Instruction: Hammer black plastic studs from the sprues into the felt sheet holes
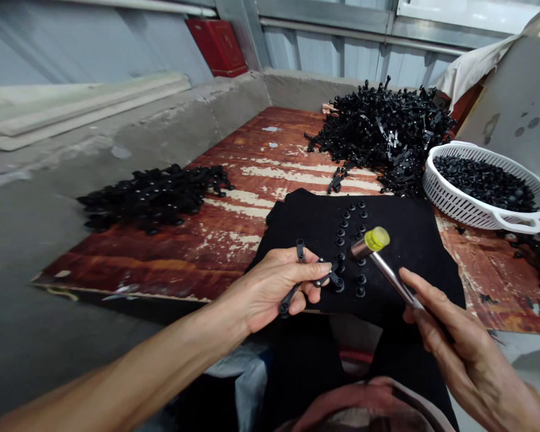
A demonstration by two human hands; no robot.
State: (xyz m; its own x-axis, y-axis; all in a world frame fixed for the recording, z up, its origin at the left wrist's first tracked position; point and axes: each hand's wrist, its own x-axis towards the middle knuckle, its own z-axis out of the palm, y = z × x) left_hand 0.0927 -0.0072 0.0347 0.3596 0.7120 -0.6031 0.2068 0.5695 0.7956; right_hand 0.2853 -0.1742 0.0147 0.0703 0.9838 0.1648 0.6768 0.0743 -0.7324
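My left hand (292, 282) is closed on several black plastic link parts (290, 300), pinched between thumb and fingers over the near part of a black cloth (405, 240). In my right hand (454, 336) is a small mallet (391, 273), gripped by its metal handle. Its head, with a yellow face turned up, hangs over the cloth. Two rough rows of small round black caps (360, 279) stand on the cloth, just right of my left fingers. The mallet head hides part of the right row.
A big heap of black parts (382, 132) lies at the back of the worn red-brown table (234, 252). Another black pile (153, 195) is at the left. A white basket (459, 201) of small black pieces stands at right. Concrete ledge (162, 126) borders the table's left.
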